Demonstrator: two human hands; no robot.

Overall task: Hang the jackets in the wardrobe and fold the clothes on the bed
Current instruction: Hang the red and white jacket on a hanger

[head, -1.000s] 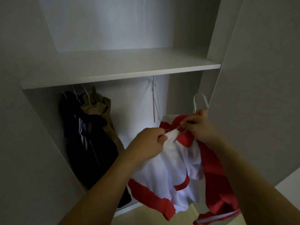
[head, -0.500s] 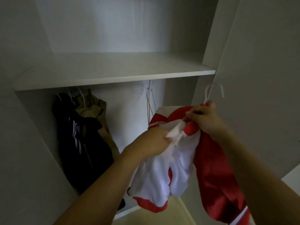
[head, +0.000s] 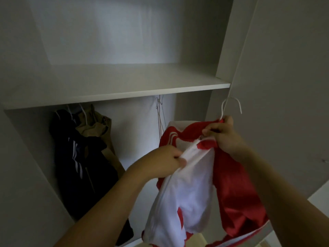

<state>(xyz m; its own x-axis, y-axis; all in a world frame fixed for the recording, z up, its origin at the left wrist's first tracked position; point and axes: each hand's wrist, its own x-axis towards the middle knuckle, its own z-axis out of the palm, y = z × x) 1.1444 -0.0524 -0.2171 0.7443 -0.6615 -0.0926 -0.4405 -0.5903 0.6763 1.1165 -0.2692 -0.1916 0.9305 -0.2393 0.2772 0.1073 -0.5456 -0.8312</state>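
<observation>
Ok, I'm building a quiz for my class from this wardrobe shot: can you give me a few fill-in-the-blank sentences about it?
1. The jacket in the hands is white and ____.
2. The right hand holds its collar just under a white wire ____.
3. The left hand pinches the jacket's ____ front edge.
4. The dark jacket already hangs below the ____.

Missing words: red; hanger; white; shelf

A pale strip of floor (head: pixel 195 240) is seen at the bottom edge of the view, under the open front of the cupboard. A lighter white surface (head: pixel 320 195) is caught at the far right edge, low down beside the grey panel; what it belongs to cannot be told. A small dark mark (head: pixel 324 160) is seen on that grey panel, near the right border.
</observation>
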